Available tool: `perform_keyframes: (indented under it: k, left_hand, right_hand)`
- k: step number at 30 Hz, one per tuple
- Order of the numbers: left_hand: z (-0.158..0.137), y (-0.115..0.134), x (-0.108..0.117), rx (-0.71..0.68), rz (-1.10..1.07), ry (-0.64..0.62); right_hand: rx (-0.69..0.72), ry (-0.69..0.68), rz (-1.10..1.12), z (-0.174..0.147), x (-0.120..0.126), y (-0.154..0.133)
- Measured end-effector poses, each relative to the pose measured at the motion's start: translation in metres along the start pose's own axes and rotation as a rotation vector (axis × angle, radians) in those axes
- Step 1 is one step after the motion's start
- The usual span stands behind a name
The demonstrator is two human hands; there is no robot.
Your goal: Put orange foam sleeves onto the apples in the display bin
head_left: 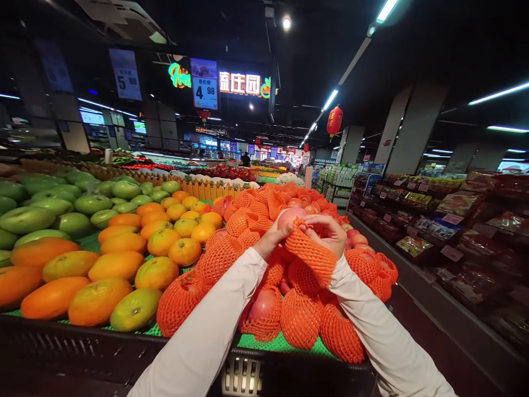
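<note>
A pinkish-red apple point(290, 217) is in my left hand point(270, 237), whose fingers are partly hidden behind it. My right hand point(329, 231) pinches the edge of an orange foam net sleeve point(313, 255), which hangs down in front of its palm, right beside the apple. Both hands are over a heap of apples, many wrapped in the same orange netting, such as the netted apple point(301, 320) near the front. One apple point(261, 305) shows bare skin through its sleeve's opening.
Oranges point(163, 242) and green fruit point(93, 204) lie in rows to the left. The black display edge point(289, 358) runs along the front over green matting. Packaged goods fill shelves point(417, 220) across the aisle on the right. A price sign point(204, 85) hangs above.
</note>
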State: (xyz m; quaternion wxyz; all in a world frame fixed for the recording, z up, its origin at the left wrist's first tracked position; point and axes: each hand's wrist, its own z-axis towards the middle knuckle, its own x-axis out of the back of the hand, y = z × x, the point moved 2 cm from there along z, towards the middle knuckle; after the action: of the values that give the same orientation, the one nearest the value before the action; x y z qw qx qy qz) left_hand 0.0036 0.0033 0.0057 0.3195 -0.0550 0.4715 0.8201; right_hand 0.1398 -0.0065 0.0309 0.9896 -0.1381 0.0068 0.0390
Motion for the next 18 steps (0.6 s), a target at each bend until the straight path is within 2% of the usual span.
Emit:
perform_keyframes:
  k: [5,10,12,14,16,18]
  left_hand:
    - [-0.002,0.008,-0.002,0.018,0.125,-0.063]
    - [-0.004,0.002,-0.001,0.051,0.008,-0.061]
    - [-0.005,-0.002,-0.001,0.078,-0.087,-0.057]
    - [-0.006,-0.003,-0.003,0.079,-0.174,-0.021]
    - [-0.006,0.0,-0.005,0.036,-0.236,0.045]
    - [-0.006,0.006,-0.009,-0.038,-0.285,0.118]
  right_hand:
    - [-0.015,-0.037,0.066,0.002,0.0,-0.001]
    - [0.003,-0.033,-0.001,0.008,0.005,0.002]
    - [-0.094,-0.034,-0.007,0.013,0.011,0.006]
    - [-0.232,-0.09,0.041,0.016,0.017,0.01]
    - [-0.332,-0.206,0.132,0.018,0.019,0.013]
    - [-0.364,-0.337,0.237,0.017,0.018,0.014]
